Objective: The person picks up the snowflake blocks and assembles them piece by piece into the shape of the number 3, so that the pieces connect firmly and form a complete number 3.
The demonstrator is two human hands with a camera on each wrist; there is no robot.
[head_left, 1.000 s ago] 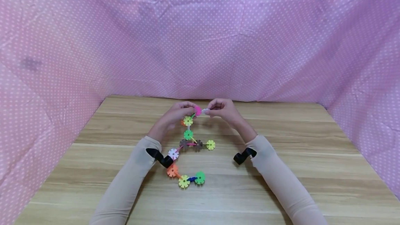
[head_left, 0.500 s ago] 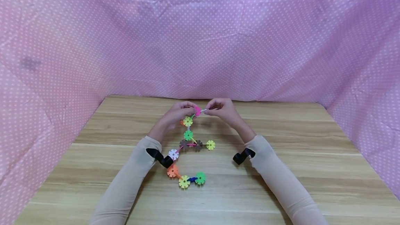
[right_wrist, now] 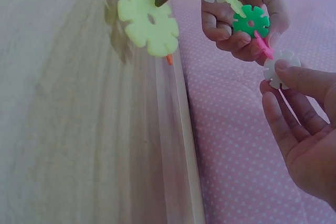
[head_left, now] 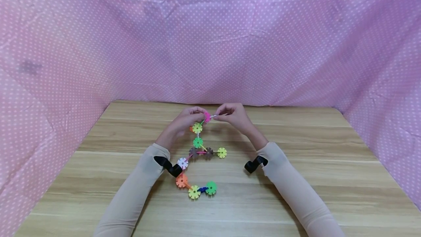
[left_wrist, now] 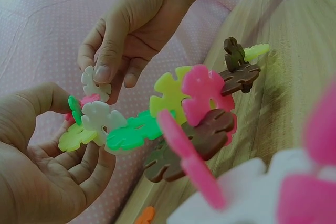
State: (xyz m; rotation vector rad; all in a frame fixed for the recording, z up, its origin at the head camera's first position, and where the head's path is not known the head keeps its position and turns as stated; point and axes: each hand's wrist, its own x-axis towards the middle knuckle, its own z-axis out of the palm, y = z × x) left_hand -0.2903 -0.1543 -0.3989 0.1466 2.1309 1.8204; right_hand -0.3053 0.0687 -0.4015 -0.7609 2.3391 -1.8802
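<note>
Near the table's far edge, my left hand [head_left: 185, 120] grips the far end of a chain of slotted plastic snowflake discs, at its pink disc [head_left: 207, 117]. A green disc [right_wrist: 251, 23] sits against those fingers in the right wrist view. My right hand [head_left: 237, 118] pinches a white snowflake disc [right_wrist: 289, 59] between thumb and fingers. The white disc's edge meets the pink one; how deep the slots sit is hard to tell. From the left hand the chain runs toward me through yellow [head_left: 197, 128], green [head_left: 198, 142] and brown [head_left: 208, 152] discs.
The chain's near part curves over the wooden table [head_left: 279, 200] through a white disc [head_left: 182, 163], an orange disc [head_left: 181, 181] and a yellow disc [head_left: 194, 192] to a green disc [head_left: 211, 188]. A side branch ends in a yellow disc [head_left: 222, 152]. Pink dotted cloth [head_left: 210, 46] surrounds the table.
The white disc has turned from showing its face to nearly edge-on and has come up against the pink disc. My right hand has shifted slightly left; the left hand stays put.
</note>
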